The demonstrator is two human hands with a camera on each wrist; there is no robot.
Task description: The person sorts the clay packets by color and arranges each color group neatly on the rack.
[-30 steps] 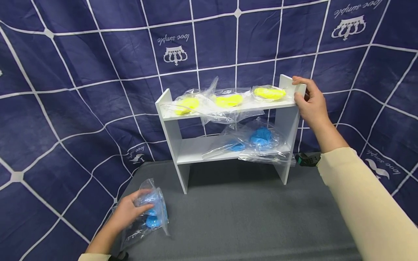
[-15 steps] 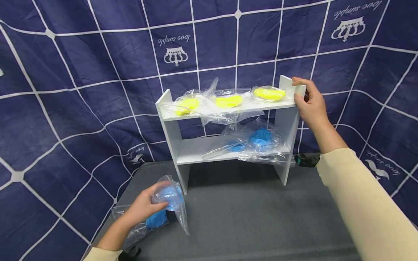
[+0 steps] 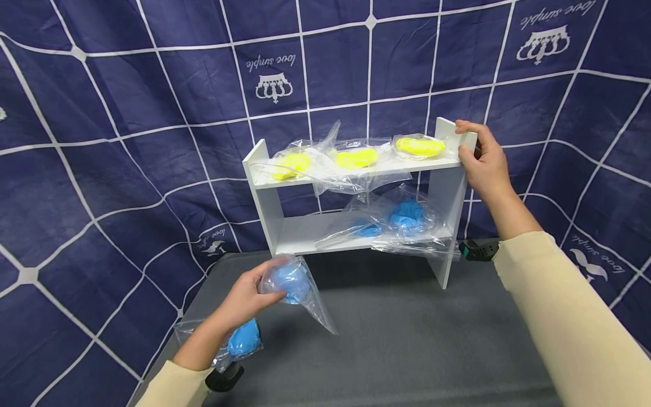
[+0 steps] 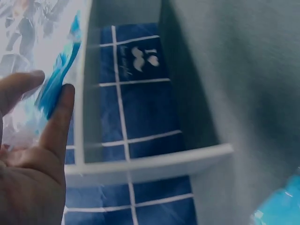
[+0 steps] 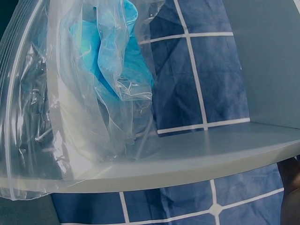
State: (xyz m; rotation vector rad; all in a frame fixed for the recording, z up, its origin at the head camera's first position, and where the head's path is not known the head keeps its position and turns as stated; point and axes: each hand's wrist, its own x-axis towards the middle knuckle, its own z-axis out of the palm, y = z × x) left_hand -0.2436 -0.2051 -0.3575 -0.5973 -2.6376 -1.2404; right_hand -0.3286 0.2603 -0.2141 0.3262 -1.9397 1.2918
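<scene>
My left hand (image 3: 247, 298) grips a clear plastic bag with a soft blue lump inside (image 3: 294, 282), raised above the grey table in front of the white shelf unit's left leg. In the left wrist view, thumb and fingers pinch the bag around its blue content (image 4: 58, 77). My right hand (image 3: 485, 161) holds the top of the shelf unit's (image 3: 300, 233) right side panel. Bagged blue lumps (image 3: 407, 215) sit at the right of the middle shelf, their plastic hanging over its front edge. Another blue bag (image 3: 244, 339) lies on the table beneath my left forearm.
Bags with yellow contents (image 3: 419, 146) line the top shelf, some plastic drooping over its front. A dark blue curtain with white lines (image 3: 335, 68) hangs behind and at both sides. The grey table (image 3: 386, 339) spreads before the shelf unit.
My left hand has lifted one blue bag off the table and carried it right and up toward the shelf unit. Another blue bag stays behind, now more exposed. My right hand keeps its place.
</scene>
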